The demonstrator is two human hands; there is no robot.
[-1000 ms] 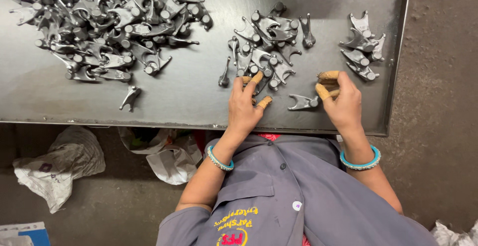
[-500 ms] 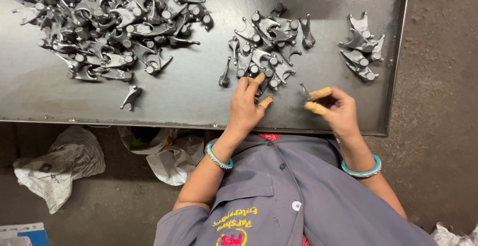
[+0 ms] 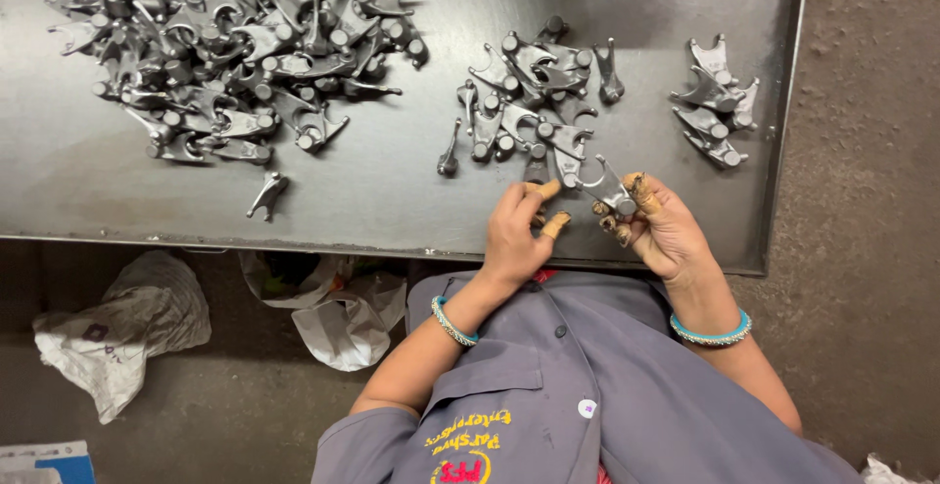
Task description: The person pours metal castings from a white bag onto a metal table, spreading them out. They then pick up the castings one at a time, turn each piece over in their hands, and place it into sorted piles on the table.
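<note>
Across the tabletop [image 3: 392, 200], the big heap of forked metal parts [image 3: 235, 44] is untouched, the middle cluster [image 3: 529, 102] partly worked, and a small set-aside group [image 3: 720, 102] lies at right. Your right hand [image 3: 671, 234] pinches one part [image 3: 609, 190], now lifted from the surface; your left hand [image 3: 514, 234] rests loosely curled, empty, beside it.

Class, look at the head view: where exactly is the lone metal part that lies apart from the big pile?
The lone metal part lies on the grey table, just below the big pile, near the front edge and well away from the left hand.
</note>
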